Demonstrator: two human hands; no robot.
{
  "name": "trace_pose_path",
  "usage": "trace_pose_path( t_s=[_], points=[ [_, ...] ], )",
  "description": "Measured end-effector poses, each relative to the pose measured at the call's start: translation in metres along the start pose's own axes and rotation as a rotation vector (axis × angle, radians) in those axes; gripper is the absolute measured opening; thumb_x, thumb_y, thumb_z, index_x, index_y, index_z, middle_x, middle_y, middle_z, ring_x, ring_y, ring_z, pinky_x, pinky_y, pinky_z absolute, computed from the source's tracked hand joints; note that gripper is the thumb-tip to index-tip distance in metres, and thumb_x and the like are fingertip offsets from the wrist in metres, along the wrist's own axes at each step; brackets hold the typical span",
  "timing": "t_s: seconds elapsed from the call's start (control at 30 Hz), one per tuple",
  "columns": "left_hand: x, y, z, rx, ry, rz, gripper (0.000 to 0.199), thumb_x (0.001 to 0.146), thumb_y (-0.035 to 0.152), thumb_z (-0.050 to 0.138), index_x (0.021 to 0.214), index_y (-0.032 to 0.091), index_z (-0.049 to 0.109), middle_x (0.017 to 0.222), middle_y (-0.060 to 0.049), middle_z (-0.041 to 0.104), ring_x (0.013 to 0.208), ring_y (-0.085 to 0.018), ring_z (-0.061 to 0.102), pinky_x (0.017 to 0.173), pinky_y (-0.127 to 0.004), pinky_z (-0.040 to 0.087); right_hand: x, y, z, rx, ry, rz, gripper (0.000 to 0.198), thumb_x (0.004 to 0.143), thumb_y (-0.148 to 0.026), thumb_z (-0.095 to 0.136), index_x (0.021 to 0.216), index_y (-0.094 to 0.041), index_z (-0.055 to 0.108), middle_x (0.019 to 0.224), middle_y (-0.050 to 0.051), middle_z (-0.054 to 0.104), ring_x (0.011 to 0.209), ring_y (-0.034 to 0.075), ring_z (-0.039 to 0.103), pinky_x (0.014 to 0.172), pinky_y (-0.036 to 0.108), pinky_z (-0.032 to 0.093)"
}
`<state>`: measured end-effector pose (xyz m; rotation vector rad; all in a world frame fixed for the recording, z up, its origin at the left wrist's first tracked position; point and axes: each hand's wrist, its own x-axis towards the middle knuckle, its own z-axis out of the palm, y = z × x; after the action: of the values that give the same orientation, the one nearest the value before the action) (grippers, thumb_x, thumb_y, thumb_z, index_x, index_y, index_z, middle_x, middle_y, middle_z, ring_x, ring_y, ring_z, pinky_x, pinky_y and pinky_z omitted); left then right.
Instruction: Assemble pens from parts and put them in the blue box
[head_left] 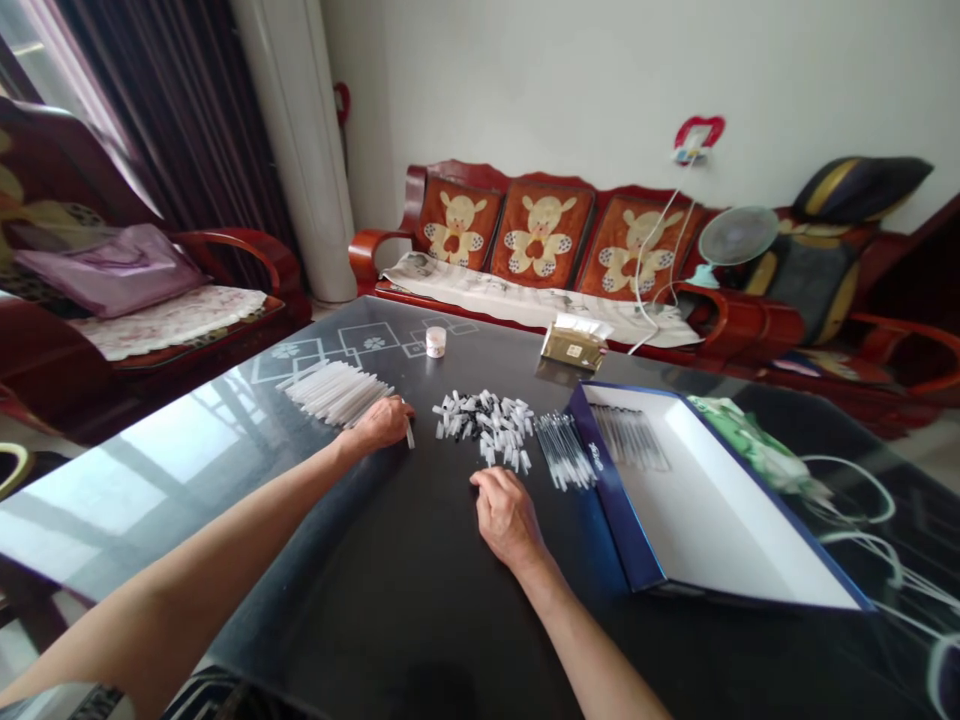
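Note:
My left hand [381, 425] is closed at the near right end of a pile of slim translucent white tubes [334, 391]. One white tube [410, 435] sticks out from its fingers. My right hand [507, 512] rests near the table surface with its fingers curled; whatever they may hold is too small or hidden to name. Just beyond it lies a loose heap of small white and black caps [486, 420]. To the right of that heap, a row of slim clear sticks with dark ends [566, 452] lies against the blue box.
The open blue box [739, 510], white inside, holds more clear sticks [630, 435]. A small round container [436, 342] and a tissue pack [574, 343] stand farther back on the dark glossy table [375, 610]. A green-and-white bag [750, 445] and white cables [885, 555] lie at right.

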<state>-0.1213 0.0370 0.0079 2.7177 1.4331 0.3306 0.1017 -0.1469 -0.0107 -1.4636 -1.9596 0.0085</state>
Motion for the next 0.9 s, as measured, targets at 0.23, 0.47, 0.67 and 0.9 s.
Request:
trace_pose_path(
  t_s=[0.23, 0.47, 0.67, 0.9],
  points=[
    [-0.007, 0.002, -0.014, 0.137, -0.081, 0.166, 0.022, 0.085, 0.016, 0.042, 0.084, 0.017, 0.064, 0.089, -0.010, 0.057, 0.082, -0.020, 0.056, 0.072, -0.030, 0.046, 0.000, -0.001, -0.001, 0.005, -0.007, 0.015, 0.029, 0.083, -0.004, 0.043, 0.097, -0.019, 0.064, 0.093, 0.006, 0.064, 0.090, 0.019, 0.057, 0.085, 0.031, 0.046],
    [-0.007, 0.028, -0.014, -0.005, 0.068, 0.334, 0.021, 0.086, 0.013, 0.039, 0.098, 0.014, 0.055, 0.094, -0.008, 0.056, 0.081, -0.016, 0.055, 0.080, -0.026, 0.047, 0.000, -0.001, -0.001, 0.007, -0.014, 0.027, 0.030, 0.080, -0.002, 0.044, 0.096, -0.019, 0.063, 0.094, 0.006, 0.064, 0.091, 0.019, 0.057, 0.086, 0.031, 0.046],
    [0.010, 0.090, 0.020, -0.227, 0.230, 0.310, 0.032, 0.081, 0.005, 0.038, 0.108, 0.016, 0.053, 0.099, -0.008, 0.059, 0.090, -0.016, 0.058, 0.082, -0.025, 0.048, -0.002, -0.002, 0.000, 0.016, 0.010, 0.041, 0.028, 0.083, -0.004, 0.044, 0.099, -0.018, 0.063, 0.095, 0.007, 0.063, 0.092, 0.019, 0.057, 0.087, 0.031, 0.046],
    [0.016, 0.127, 0.035, -0.183, 0.278, 0.105, 0.031, 0.094, 0.025, 0.037, 0.117, 0.020, 0.058, 0.098, -0.008, 0.063, 0.094, -0.021, 0.058, 0.080, -0.029, 0.047, -0.001, 0.010, -0.007, 0.007, 0.235, 0.138, 0.030, 0.086, -0.005, 0.038, 0.099, -0.017, 0.063, 0.096, 0.008, 0.062, 0.094, 0.019, 0.058, 0.087, 0.030, 0.045]
  ],
)
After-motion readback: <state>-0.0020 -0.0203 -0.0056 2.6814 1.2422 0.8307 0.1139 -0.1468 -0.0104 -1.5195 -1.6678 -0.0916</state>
